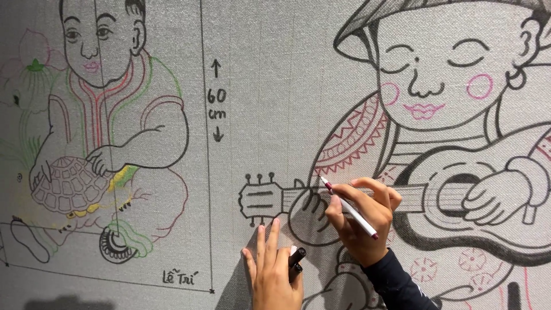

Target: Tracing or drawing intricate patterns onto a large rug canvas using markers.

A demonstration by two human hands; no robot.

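the right hand [361, 215] pinches a white marker with magenta ends [350, 209] between thumb and the first fingers, its tip touching the grey canvas [270, 86] at the neck of the drawn guitar [402, 198], just beside the figure's drawn fretting hand. the left hand [272, 270] lies flat against the canvas below the guitar's head, its upper fingers straight and pressed together, while the lower ones clamp a black marker [297, 259] against the palm.

the step in hand looks to be colouring or lining in detail on the right-hand figure with a hat [436, 69] — pink already shows on cheeks, lips and sleeve pattern. the next stroke calls for a steady tip kept inside the black outlines, with the left hand bracing the cloth so it does not shift.

counted: two markers, two hands, two drawn figures — the guitar player and, well apart on the left, a seated child figure with a turtle [103, 126] — and one canvas.
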